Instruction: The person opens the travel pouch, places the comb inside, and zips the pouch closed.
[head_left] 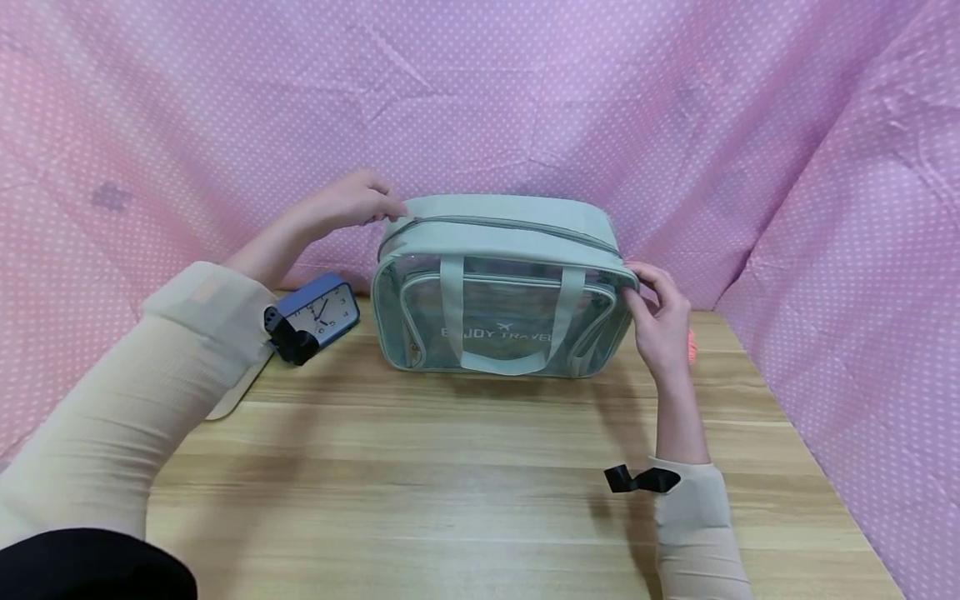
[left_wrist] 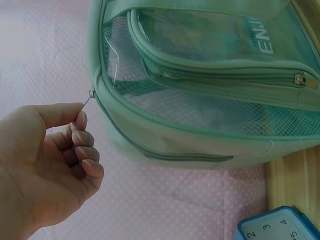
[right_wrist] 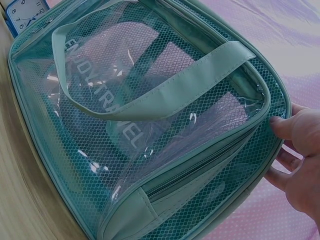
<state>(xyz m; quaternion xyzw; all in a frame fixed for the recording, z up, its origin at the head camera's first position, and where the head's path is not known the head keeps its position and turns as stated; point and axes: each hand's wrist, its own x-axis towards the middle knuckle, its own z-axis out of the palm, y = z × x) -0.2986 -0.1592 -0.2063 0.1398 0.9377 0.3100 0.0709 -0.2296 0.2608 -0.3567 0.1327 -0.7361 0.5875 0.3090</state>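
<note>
A pale green toiletry bag (head_left: 510,304) with clear mesh-patterned panels and "ENJOY TRAVEL" lettering stands upright on the table. Its front handle (head_left: 504,364) hangs down over the front pocket. At the bag's upper left corner, my left hand (head_left: 352,202) pinches a small metal zipper pull (left_wrist: 87,101) between thumb and forefinger, the other fingers curled in. The top zipper (head_left: 517,223) runs across the bag. My right hand (right_wrist: 302,150) grips the bag's upper right edge, thumb on the front, fingers behind and partly hidden.
A blue alarm clock (head_left: 322,312) stands left of the bag, by my left sleeve. Partly under that forearm lies a flat pale board (head_left: 238,392). Something coral pink (head_left: 692,346) peeks out behind my right wrist. A pink dotted cloth (head_left: 480,100) hangs behind the wooden table (head_left: 450,483).
</note>
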